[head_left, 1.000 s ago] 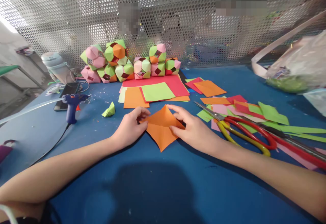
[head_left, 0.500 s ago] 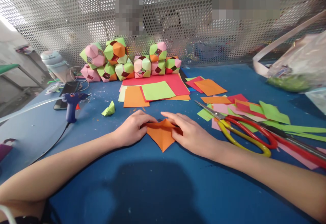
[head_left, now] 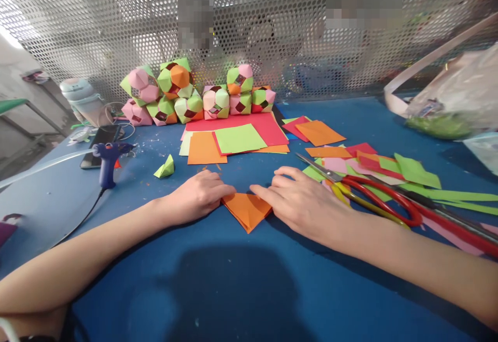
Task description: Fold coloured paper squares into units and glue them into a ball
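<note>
A square of orange paper [head_left: 249, 211], folded flat into a triangle with its point towards me, lies on the blue table. My left hand [head_left: 196, 194] is closed, pinching the triangle's left corner between thumb and forefinger. On the right corner rests my right hand [head_left: 303, 196], its fingers spread and the forefinger stretched along the top fold; its thumb is hidden. A small folded green paper piece [head_left: 165, 167] sits beyond my left hand. Scissors [head_left: 361, 191] with red and yellow handles lie near my right forearm.
Stacked paper sheets [head_left: 241, 138] lie ahead, with several folded paper balls [head_left: 189, 108] behind them. At left are a blue glue gun [head_left: 108, 166], a phone [head_left: 89, 158] and a bottle [head_left: 83, 100]. Paper scraps [head_left: 418, 171] and a plastic bag [head_left: 455, 98] occupy the right.
The orange paper's raised top has been folded down, leaving a flat triangle. My right hand has shifted right and its fingers have spread; my left hand has moved slightly to the left.
</note>
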The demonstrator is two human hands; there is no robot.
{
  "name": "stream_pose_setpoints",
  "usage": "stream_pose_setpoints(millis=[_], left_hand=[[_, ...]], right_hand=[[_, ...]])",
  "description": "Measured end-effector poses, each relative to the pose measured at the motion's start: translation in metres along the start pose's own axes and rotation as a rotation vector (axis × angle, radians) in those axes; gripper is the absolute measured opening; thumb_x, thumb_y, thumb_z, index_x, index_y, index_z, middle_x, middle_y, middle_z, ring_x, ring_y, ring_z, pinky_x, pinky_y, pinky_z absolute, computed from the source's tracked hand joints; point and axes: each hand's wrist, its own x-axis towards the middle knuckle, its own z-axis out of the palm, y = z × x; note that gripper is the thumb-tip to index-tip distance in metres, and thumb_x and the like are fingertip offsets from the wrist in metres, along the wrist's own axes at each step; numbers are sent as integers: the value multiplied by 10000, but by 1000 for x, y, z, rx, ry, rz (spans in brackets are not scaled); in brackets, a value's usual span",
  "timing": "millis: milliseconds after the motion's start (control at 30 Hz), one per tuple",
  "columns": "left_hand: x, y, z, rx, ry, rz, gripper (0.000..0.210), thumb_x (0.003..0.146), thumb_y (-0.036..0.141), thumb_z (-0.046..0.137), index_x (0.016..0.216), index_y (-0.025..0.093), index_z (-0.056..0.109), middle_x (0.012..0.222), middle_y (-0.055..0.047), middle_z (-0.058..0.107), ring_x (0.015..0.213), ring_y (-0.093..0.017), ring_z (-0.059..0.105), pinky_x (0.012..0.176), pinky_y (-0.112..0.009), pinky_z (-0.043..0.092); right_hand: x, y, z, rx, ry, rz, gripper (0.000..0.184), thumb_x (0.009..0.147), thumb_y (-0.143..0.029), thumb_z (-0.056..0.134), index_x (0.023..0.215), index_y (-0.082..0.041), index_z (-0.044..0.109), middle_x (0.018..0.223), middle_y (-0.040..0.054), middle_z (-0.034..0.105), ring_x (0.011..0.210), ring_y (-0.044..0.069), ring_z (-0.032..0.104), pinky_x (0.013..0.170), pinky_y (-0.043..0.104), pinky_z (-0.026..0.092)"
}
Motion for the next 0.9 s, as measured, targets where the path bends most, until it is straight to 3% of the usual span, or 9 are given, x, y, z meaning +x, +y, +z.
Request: stream_pose_setpoints(millis=[167,300,433,533,600,700,800,900], left_hand=[[1,-1,-4,98,-14,-17,296,862,110,388,1062,153,603,800,-77,629,768,-174,551,725,-297,424],[2,-3,3,-54,63,-121,281,842,130,436,1072,158,596,855,-70,636,813,-166,581,748,-290,453],[5,0,10,-317,263,-331,264,842,176,483,1096,166,554,943,-66,638,899,-156,602,830,-310,485],[10,8,12,-579,479,-566,433,813,245,557,1219,178,421,1185,-118,565,1053,-174,577,876,-331,501],[14,14,11,-788,556,-698,574,792,267,588,1289,176,317,1303,-168,478,1122,-198,552,861,-337,520],[18,26,10,-1146,521,-788,584,787,241,589,1299,169,318,1286,-176,515,1081,-219,590,847,-366,530],[20,37,8,-1493,436,-743,449,788,189,570,1214,161,434,1153,-141,627,971,-233,649,818,-387,537],[20,44,7,-1622,447,-728,354,763,151,581,1113,167,528,1129,-110,649,952,-233,658,816,-370,534]], right_hand=[[-1,1,-7,-61,-57,29,374,793,-5,394,1047,-98,652,630,64,632,636,195,557,892,394,374],[2,1,-3,51,-10,123,300,844,-117,460,1104,-93,609,754,84,683,726,216,597,828,393,409],[6,-2,6,331,134,313,185,886,-140,443,972,-152,606,924,75,702,816,192,633,745,326,455],[9,-4,8,530,152,589,114,871,-205,496,793,-190,577,729,14,677,638,152,611,563,257,457],[10,-5,8,647,151,716,112,854,-268,529,780,-196,570,661,-4,652,558,144,579,473,246,429],[11,-7,8,838,165,756,135,855,-313,524,844,-194,586,733,16,676,611,162,603,489,257,456],[12,-10,8,1034,155,762,160,852,-337,530,899,-199,596,790,27,680,687,177,624,551,273,491],[13,-12,10,1187,169,788,202,838,-373,555,930,-200,604,803,32,675,725,184,625,595,283,503]])
